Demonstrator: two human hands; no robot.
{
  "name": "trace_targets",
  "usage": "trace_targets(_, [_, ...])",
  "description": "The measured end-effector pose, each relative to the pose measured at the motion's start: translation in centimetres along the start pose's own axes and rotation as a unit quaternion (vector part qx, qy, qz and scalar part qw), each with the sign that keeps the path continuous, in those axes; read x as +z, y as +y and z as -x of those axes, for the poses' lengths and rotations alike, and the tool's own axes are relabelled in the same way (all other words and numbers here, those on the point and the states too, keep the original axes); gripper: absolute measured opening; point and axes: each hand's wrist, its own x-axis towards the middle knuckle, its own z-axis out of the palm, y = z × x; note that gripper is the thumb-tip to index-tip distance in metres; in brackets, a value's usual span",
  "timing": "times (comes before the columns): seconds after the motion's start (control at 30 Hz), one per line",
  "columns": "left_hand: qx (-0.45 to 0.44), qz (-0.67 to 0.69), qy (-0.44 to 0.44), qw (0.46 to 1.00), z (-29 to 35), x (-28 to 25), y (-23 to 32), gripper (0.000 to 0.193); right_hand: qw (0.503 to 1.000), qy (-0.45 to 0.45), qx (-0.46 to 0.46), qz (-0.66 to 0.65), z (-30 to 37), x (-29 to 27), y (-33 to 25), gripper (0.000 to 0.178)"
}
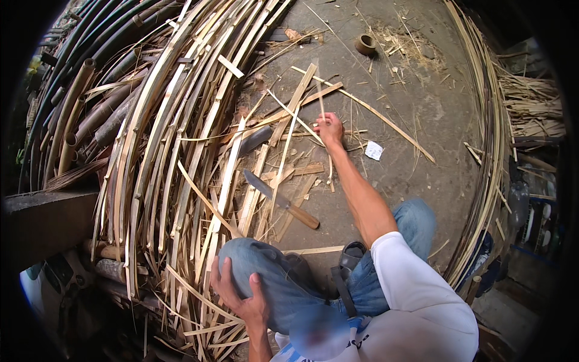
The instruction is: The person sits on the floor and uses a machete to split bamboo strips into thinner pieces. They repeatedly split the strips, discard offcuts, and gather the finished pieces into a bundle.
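My right hand reaches out over the floor, its fingers closed on a thin bamboo strip that stands up blurred from them. Spread fingers of my left hand rest against the outer side of my bent left knee. Between my legs and the right hand lies a knife with a wooden handle and dark blade. A second dark, broad blade lies farther off, partly under bamboo slats. Several split bamboo pieces cross each other left of my right hand.
A large stack of long bamboo slats fills the left side, with bamboo poles behind it. More strips run along the right edge. A crumpled white piece, a short bamboo ring and shavings lie on the floor.
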Motion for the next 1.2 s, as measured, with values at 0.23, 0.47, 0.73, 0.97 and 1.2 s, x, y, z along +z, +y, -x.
trace_targets(0.23, [-0.001,-0.01,0.003,1.0,1.3,-0.8,-0.9,0.06,0.986,0.02,0.128,0.107,-2.6,5.8,-0.3,0.028])
trace_targets(0.47, [-0.014,-0.007,0.018,1.0,1.4,-1.1,-1.1,0.06,0.994,0.037,0.045,0.093,-0.1,8.7,-1.2,0.014])
trace_targets(0.73, [-0.017,0.007,-0.008,1.0,-0.5,-0.3,-0.6,0.055,0.952,0.155,-0.255,0.075,1.8,0.3,-5.4,0.026])
trace_targets(0.97, [0.013,0.025,-0.003,1.0,-0.6,-0.1,-1.5,0.056,0.931,-0.132,-0.267,0.212,5.0,3.6,-13.0,0.025])
trace_targets(1.2, [0.024,0.028,0.001,0.999,-0.5,-0.4,-0.8,0.054,0.865,-0.288,-0.156,0.379,5.2,9.6,-4.8,0.031])
